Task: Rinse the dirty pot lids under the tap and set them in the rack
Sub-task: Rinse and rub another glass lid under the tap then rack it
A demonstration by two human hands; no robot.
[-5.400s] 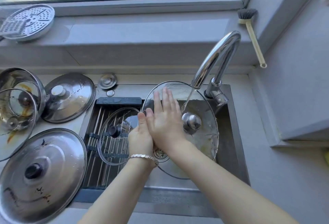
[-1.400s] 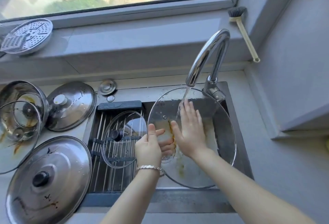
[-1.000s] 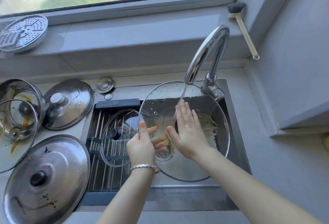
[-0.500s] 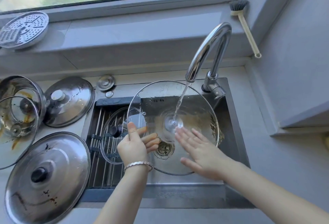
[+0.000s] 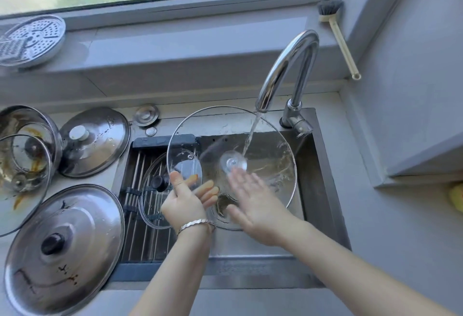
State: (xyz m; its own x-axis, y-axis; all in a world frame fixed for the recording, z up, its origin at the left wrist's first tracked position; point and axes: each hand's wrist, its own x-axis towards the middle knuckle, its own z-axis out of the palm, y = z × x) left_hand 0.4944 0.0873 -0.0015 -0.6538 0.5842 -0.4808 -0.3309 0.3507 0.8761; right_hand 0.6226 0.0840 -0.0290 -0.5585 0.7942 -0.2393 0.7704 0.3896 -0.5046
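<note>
A large glass lid (image 5: 270, 145) hangs tilted over the sink under the running tap (image 5: 285, 70). Water hits it near its centre. My left hand (image 5: 186, 200) grips the lid's left rim, thumb on top and fingers beneath the glass. My right hand (image 5: 253, 202) lies flat with straight fingers against the lid's lower part, blurred by motion. A smaller glass lid (image 5: 160, 187) with a black knob lies in the rack (image 5: 140, 228) over the sink's left half.
On the counter at left lie a big stained steel lid (image 5: 65, 245), a steel lid with a white knob (image 5: 95, 140), and stained glass lids (image 5: 22, 165) stacked with a pot. A steamer plate (image 5: 30, 39) and a brush (image 5: 338, 34) sit on the sill.
The large lid was turned over since the earliest frame, its knob now facing away. My right hand has kept rubbing it, sliding from the upper middle down toward the lower edge. Water keeps running.
</note>
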